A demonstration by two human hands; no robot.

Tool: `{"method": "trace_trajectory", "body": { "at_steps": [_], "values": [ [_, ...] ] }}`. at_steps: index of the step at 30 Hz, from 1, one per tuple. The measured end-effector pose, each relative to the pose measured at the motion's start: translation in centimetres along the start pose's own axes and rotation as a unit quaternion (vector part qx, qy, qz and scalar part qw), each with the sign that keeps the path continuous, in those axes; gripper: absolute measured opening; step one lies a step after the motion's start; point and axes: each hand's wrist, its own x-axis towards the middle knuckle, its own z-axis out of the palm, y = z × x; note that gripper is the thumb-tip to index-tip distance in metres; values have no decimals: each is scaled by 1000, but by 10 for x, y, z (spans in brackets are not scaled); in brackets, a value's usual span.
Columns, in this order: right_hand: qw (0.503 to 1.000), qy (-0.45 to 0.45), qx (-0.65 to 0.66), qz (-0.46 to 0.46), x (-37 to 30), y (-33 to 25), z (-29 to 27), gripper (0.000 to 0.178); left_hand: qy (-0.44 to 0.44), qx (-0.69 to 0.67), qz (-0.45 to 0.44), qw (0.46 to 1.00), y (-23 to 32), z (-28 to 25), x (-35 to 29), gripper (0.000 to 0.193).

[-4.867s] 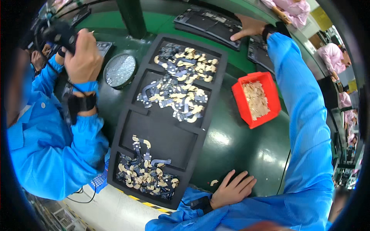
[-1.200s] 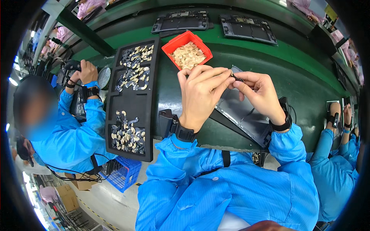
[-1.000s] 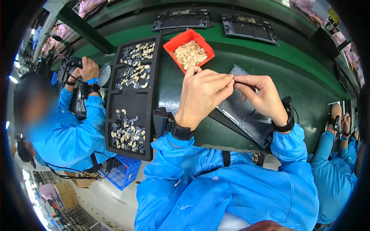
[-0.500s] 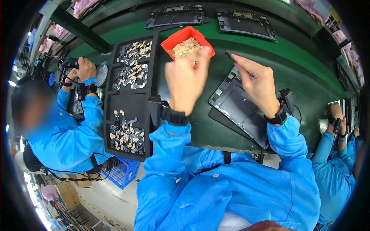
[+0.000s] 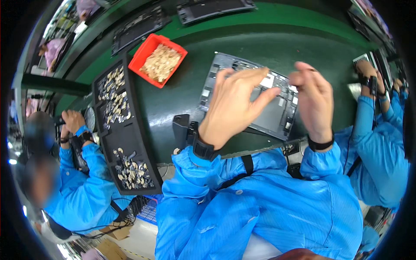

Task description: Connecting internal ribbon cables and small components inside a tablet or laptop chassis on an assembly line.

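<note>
A dark grey laptop casing lies at a slant on the green bench in front of me, with small fittings and pale patches along its far edge. Over its left and middle part hovers my left hand, fingers stretched out and thumb apart; nothing shows in it. My right hand is raised at the casing's right edge, its fingers curled into a pinch. A thin dark tool barely shows at those fingertips, most of it hidden and blurred.
Left of the casing stands a red bin of small beige pieces. A black compartment tray holds many small cream-and-dark parts. More dark casings lie along the back. Co-workers in blue sit to my left and right.
My left hand has left the red bin and come over the casing, its fingers opening out. My right hand has shifted to the casing's right side. The whole view has turned and shifted right.
</note>
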Motion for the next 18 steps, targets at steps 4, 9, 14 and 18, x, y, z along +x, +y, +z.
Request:
{"method": "trace_trajectory", "body": {
  "at_steps": [4, 9, 14, 18],
  "values": [
    [975, 71, -211, 20, -63, -53, -73, 40, -27, 187, 105, 976, -52, 29, 16, 71],
    [939, 173, -285, 80, -139, -79, -156, 26, -128, 222, -11, 966, -34, 19, -4, 72],
    [903, 191, -375, 85, -138, -86, -164, 20, -122, 208, -131, 962, -9, 21, -53, 68],
    [933, 13, -336, 124, -90, -25, -57, 18, -91, 201, 74, 972, 0, 25, -51, 57]
  ]
}}
